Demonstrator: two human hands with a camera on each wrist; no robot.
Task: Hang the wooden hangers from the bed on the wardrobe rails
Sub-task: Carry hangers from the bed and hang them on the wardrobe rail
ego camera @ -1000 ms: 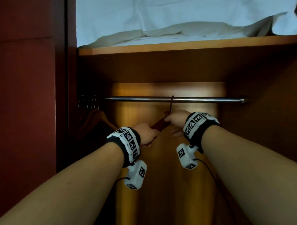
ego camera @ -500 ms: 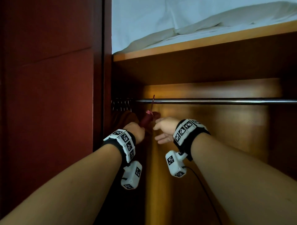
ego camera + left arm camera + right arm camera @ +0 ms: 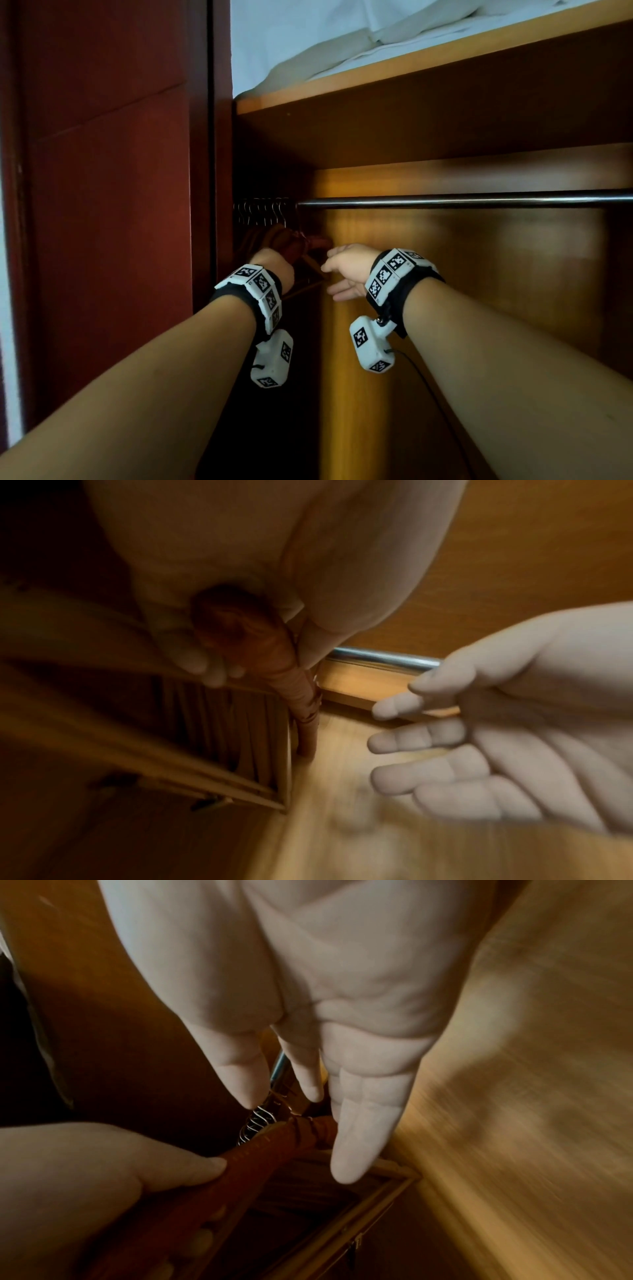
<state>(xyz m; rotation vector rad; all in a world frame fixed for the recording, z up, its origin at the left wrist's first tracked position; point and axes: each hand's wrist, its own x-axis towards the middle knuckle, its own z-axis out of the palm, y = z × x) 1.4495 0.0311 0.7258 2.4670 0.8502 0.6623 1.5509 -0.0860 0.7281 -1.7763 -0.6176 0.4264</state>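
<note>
While bunched at the rail's far-left end, hooks (image 3: 262,212) of hung hangers number perhaps seven, too dim to count surely. Left hand (image 3: 275,263) gripping one reddish wooden hanger (image 3: 274,1144), its hook seemingly on the one rail (image 3: 462,199). Right hand (image 3: 346,270) just beside, fingers straight, empty. No bed visible; remaining hangers unknown.

A round polished metal wardrobe rail (image 3: 462,199) runs level across the wardrobe, below an orange-brown wooden shelf (image 3: 428,65). At the rail's left end a tight row of thin silver wire hooks (image 3: 262,210) hangs over it, carrying dark reddish-brown wooden hangers (image 3: 274,240) bunched against the wardrobe's dark side wall. Rumpled white and cream bedding (image 3: 342,41) lies on top of the shelf, reaching its front edge.
</note>
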